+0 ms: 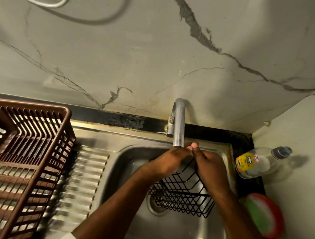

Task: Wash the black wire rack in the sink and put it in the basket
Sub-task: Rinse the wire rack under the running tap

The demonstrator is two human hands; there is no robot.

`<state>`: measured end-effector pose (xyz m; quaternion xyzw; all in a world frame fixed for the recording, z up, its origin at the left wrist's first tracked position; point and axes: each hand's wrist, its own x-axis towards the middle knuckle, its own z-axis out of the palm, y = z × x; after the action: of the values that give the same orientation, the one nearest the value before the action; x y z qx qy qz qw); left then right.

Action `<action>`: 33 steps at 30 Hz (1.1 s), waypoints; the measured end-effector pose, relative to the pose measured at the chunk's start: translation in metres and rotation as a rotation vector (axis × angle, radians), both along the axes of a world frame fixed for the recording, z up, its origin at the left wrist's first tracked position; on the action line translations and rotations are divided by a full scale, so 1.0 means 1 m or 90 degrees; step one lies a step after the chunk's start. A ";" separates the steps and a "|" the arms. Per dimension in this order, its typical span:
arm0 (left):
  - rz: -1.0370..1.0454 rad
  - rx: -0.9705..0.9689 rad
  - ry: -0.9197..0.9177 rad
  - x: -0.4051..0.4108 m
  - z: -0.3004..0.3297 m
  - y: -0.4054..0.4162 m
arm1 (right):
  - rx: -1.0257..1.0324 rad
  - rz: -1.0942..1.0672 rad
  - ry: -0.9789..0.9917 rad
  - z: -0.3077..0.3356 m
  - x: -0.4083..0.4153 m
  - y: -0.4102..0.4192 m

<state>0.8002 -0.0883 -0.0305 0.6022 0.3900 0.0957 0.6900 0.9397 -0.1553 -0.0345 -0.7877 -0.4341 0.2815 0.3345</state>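
The black wire-grid rack (181, 194) lies in the stainless steel sink (185, 230), directly beneath both our hands, long axis running from near the drain toward the right wall. Our right hand (208, 166) is nearer. It meets our left hand (171, 161), fingertips together under the chrome tap (178, 125); neither visibly grips the rack. The brown slatted plastic basket (28, 161) stands well apart on the left.
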 end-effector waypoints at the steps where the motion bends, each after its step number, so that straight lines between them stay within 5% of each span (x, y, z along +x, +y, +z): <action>1: -0.004 0.011 0.017 -0.002 0.000 0.001 | 0.013 0.008 0.001 0.004 -0.002 -0.003; 10: -0.029 0.029 0.093 -0.009 -0.023 0.012 | 0.043 -0.045 0.029 0.022 -0.003 -0.024; 16: -0.080 0.002 0.008 0.022 -0.002 0.009 | 0.040 -0.042 0.041 0.002 -0.001 -0.014; 33: 0.051 0.063 0.132 -0.017 -0.073 0.050 | 0.101 -0.089 0.205 0.047 0.009 -0.042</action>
<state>0.7827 -0.0379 -0.1031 0.6261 0.4781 0.0792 0.6109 0.9483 -0.1970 0.0123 -0.7318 -0.3400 0.3452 0.4793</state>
